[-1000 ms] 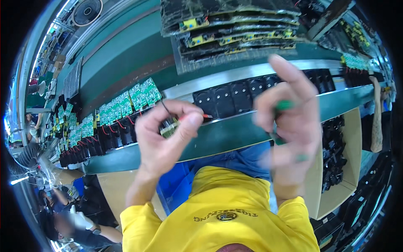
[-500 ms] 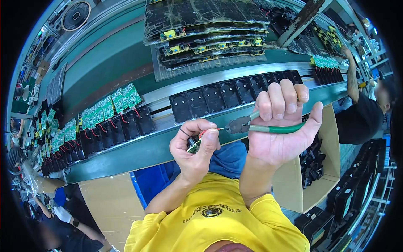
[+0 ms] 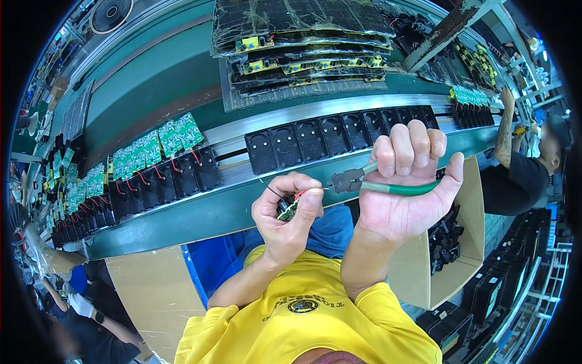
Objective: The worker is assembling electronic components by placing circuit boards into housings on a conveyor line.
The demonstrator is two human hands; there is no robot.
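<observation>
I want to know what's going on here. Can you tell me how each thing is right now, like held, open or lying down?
Left hand: closed on a small circuit board.
Right hand: gripping green-handled cutters.
Cutters: nose at the board's red wire.
Black housings: lying in a row on the green line.
Cardboard box: open, black parts inside.

I've got one view only, the head cam, left of a side-by-side fisheye pair, so nothing to compare w/ a second view. It sits above the person's yellow shirt (image 3: 315,315) and looks steeply down and fwd. Forearms come in from the lower edge; the left hand (image 3: 288,209) and right hand (image 3: 406,182) are close to the lens, near centre. Beyond them the green conveyor belt (image 3: 200,218) crosses the pic, bent by the lens. A co-worker (image 3: 521,176) shows at the right rim, farther off.
</observation>
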